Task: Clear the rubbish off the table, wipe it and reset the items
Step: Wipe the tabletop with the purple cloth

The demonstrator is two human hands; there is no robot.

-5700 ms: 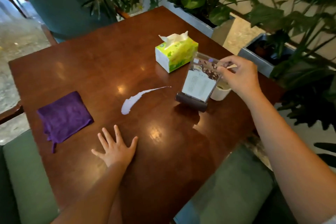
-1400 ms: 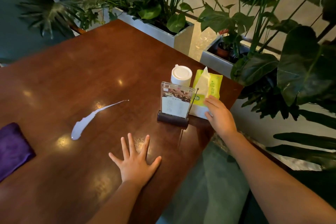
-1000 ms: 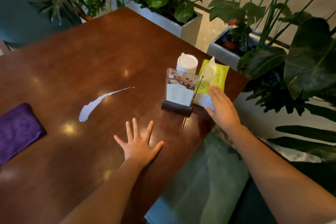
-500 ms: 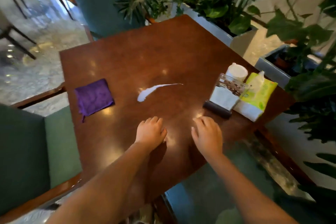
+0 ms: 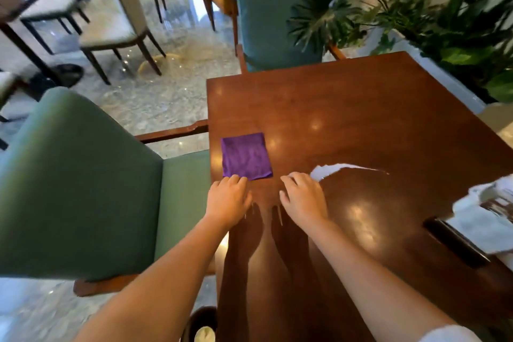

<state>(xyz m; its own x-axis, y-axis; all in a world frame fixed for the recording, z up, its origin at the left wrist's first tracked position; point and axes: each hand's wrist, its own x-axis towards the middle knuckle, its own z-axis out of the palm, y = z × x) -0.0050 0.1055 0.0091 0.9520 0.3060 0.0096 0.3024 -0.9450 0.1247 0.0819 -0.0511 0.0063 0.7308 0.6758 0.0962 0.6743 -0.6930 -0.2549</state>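
Note:
A folded purple cloth [image 5: 246, 156] lies near the left edge of the brown wooden table [image 5: 347, 108]. My left hand [image 5: 228, 201] hovers just below the cloth, its fingertips at the cloth's near left corner, holding nothing. My right hand [image 5: 303, 197] is beside it, fingers loosely curled, empty, next to a white streak of spilled liquid [image 5: 333, 169]. At the right edge the menu stand [image 5: 458, 241] on its dark base shows blurred, with white tissue [image 5: 477, 194] behind it.
A green armchair [image 5: 83, 189] stands against the table's left side and a teal chair [image 5: 266, 22] at the far end. Plants [image 5: 444, 16] line the right. A dark bin [image 5: 201, 325] holding something white sits on the floor below the table's near edge.
The view has swung left. Both hands slid left across the table toward the purple cloth, and the menu stand and tissues have shifted to the right edge of view.

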